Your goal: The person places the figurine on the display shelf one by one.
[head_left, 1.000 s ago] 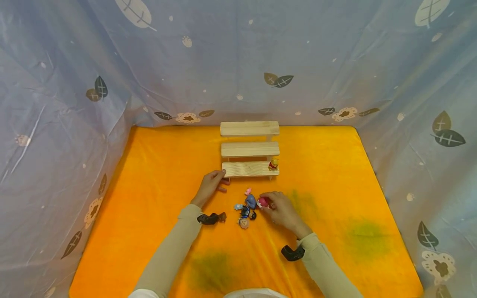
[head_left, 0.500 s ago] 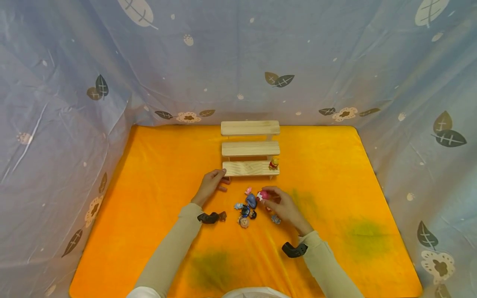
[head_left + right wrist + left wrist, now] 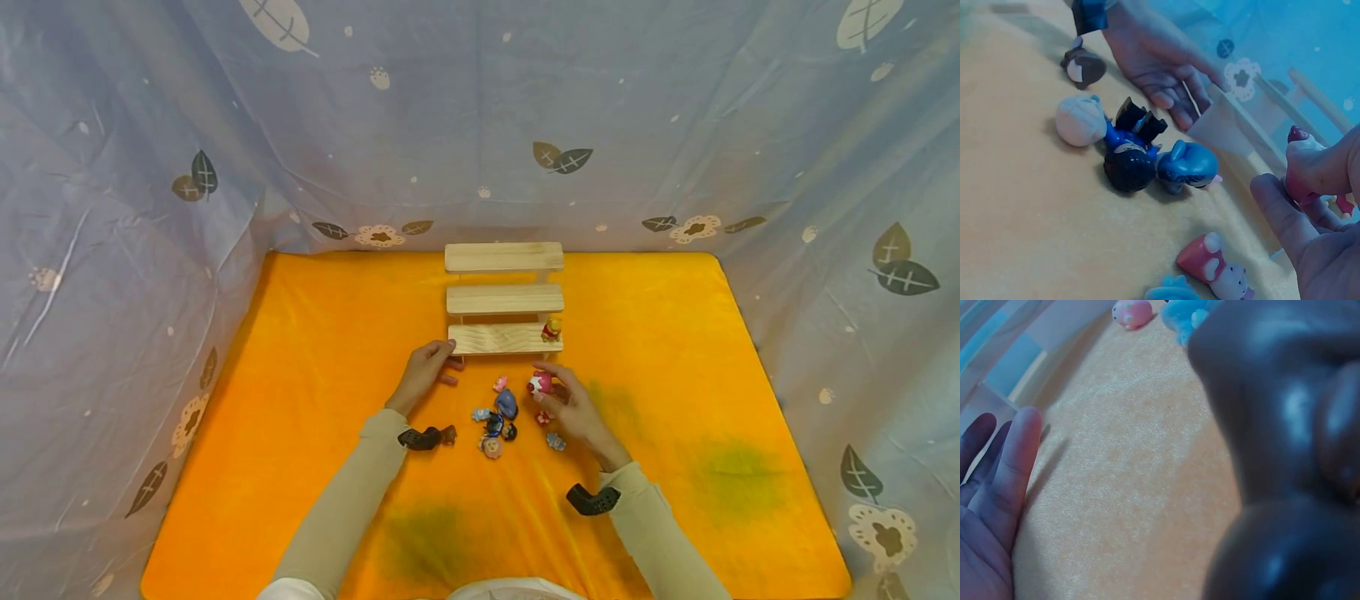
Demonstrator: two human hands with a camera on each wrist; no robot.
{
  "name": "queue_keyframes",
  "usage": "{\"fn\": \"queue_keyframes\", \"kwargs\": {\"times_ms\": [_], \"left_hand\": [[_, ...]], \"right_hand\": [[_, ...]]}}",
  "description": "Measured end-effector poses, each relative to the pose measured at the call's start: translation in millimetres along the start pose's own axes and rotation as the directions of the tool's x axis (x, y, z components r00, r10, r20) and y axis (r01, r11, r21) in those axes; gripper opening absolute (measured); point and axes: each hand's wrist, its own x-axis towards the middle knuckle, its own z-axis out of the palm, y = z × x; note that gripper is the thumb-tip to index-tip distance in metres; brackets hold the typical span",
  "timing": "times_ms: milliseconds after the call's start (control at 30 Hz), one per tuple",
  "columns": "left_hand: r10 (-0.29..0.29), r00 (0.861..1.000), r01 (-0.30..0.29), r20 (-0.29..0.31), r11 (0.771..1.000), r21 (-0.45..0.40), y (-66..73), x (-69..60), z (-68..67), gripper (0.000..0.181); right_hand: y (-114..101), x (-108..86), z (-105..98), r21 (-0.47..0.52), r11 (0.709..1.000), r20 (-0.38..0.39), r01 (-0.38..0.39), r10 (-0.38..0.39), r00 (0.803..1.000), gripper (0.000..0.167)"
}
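Note:
My right hand (image 3: 573, 408) pinches a pink-and-white cupcake-shaped toy (image 3: 540, 382) between thumb and fingers, above the cloth. In the right wrist view the toy's dark red top (image 3: 1297, 133) shows; fingers cover much of the rest. My left hand (image 3: 423, 372) touches the left end of the lowest step of a three-step wooden stand (image 3: 504, 300), its fingers fairly straight. A yellow bear figurine in red (image 3: 551, 330) sits at that step's right end. Below my right hand lie a red-and-white figurine (image 3: 543, 417) and a blue-grey one (image 3: 556, 441).
Between the hands lie a blue donkey figurine (image 3: 507, 404), a dark-haired doll (image 3: 495, 427), a pale-headed figurine (image 3: 491, 448), a light blue one (image 3: 481, 414) and a small pink one (image 3: 500, 384). A brown figurine (image 3: 448, 434) is by my left wrist. Patterned curtains (image 3: 480, 125) surround the orange cloth (image 3: 337, 333).
My right hand has lifted the cupcake-shaped toy from beside the donkey figurine and moved it up towards the stand, uncovering two figurines beneath. The left hand stays on the step.

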Motion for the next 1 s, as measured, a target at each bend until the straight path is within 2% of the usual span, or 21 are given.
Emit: {"fn": "queue_keyframes", "kwargs": {"times_ms": [67, 267, 500, 633, 833, 1000], "left_hand": [[0.0, 1.0, 0.0, 0.001, 1.0, -0.001, 0.2, 0.0, 0.1, 0.052], [0.014, 1.0, -0.014, 0.0, 1.0, -0.012, -1.3, -1.5, 1.1, 0.052], [0.01, 1.0, -0.01, -0.011, 1.0, -0.009, -0.8, -4.2, 2.4, 0.051], [0.017, 1.0, -0.017, -0.008, 1.0, -0.012, -0.9, -2.5, 1.6, 0.053], [0.006, 1.0, -0.006, -0.005, 1.0, -0.012, -1.4, -0.5, 0.4, 0.054], [0.016, 1.0, -0.016, -0.009, 1.0, -0.006, -0.9, -0.8, 0.7, 0.053]], "right_hand": [[0.2, -0.2, -0.4, 0.0, 1.0, -0.009, -0.004, 0.004, 1.0, 0.047], [1.1, -0.7, -0.2, 0.138, 0.988, 0.024, -0.072, 0.069, 0.997, 0.042], [1.8, -3.0, 0.6, 0.03, 1.0, 0.026, -0.006, 0.006, 1.0, 0.045], [0.9, -3.3, 1.2, 0.003, 1.0, 0.037, -0.017, 0.017, 0.999, 0.041], [-0.3, -3.5, 1.6, 0.048, 0.997, 0.053, -0.056, 0.054, 0.997, 0.035], [1.8, -2.2, -0.4, 0.122, 0.992, 0.05, -0.012, 0.006, 0.999, 0.036]]}}
